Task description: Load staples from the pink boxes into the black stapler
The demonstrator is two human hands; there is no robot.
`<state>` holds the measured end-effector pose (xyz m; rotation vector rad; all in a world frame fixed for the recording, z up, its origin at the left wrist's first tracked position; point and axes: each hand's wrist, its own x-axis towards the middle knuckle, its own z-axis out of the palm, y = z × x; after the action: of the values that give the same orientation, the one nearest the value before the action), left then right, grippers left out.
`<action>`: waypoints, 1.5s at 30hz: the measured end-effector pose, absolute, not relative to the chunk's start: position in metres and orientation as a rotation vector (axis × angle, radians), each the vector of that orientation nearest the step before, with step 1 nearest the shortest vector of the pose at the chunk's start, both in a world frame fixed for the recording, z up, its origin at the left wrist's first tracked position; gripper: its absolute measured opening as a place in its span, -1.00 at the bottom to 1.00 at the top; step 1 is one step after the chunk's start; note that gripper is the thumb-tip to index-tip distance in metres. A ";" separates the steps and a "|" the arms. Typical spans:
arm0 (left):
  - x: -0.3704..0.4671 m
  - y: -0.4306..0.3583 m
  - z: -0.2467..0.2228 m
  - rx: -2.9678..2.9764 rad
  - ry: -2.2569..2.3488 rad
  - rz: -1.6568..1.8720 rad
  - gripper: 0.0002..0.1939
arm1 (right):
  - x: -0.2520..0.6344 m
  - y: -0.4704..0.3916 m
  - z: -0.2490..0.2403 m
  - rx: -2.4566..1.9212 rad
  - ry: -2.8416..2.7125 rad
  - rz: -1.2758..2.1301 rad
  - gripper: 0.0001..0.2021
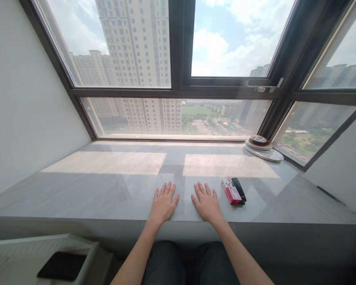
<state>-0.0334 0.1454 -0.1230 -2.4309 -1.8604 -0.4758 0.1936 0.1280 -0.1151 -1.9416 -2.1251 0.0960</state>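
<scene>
Pink-and-white box (232, 193) and, along its right side, a black stapler-like object (239, 190) lie on the pale grey ledge (86, 198) in the head view. Both sit just beyond the right hand, toward the right, and neither is touched by it; the two look to be in contact with each other, their far ends angled a little to the left.

The person's left hand (163, 204) rests palm down on the ledge near its front edge, fingers spread and pointing toward the window, with nothing in its grasp. The right hand (207, 204) mirrors it, also flat with the fingers fanned out and grasping nothing. A stretch of bare ledge separates the two thumbs. Around the hands run faint pale edges; whether they belong to a clear sheet or to reflected light cannot be told.

At the far right corner stands a stack of plates (258, 143), close to the dark window frame (174, 93). Sunlit patches cross the ledge behind the hands, and tall buildings (136, 47) show through the glass. Below, at the left, a black flat object (62, 266) lies on white furniture (90, 255). Dark trousers (166, 263) cover the person's legs under the forearms.
</scene>
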 end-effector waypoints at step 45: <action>-0.032 0.142 -0.118 -2.461 -1.892 -0.527 -0.44 | 0.194 0.127 -0.114 -1.942 -2.099 0.109 -0.42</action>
<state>-0.0317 0.1422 -0.1180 -2.4608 -1.8917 -0.5267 0.1935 0.1265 -0.1137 -1.9424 -2.0995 0.1091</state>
